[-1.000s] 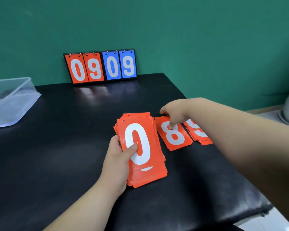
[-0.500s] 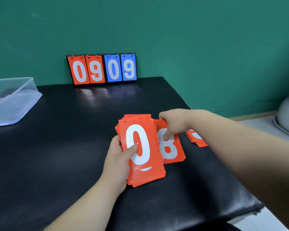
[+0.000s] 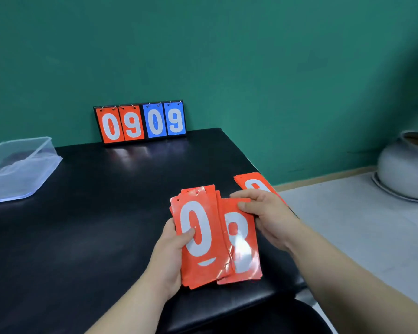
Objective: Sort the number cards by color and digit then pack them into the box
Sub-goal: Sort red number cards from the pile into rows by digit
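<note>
Red 8 card lies just right of the 0 stack, long axes parallel, near-to-far. Your right grip pinches its far end; left grip clasps the stack.

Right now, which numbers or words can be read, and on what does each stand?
"09": red flip cards of the black scoreboard
"09": its blue flip cards
"0": orange-red card stack in the left hand
"8": single orange-red card in the right hand
Unreadable: hidden digit, far orange-red pile

Left hand grips stack, right hand 8-card.
</note>
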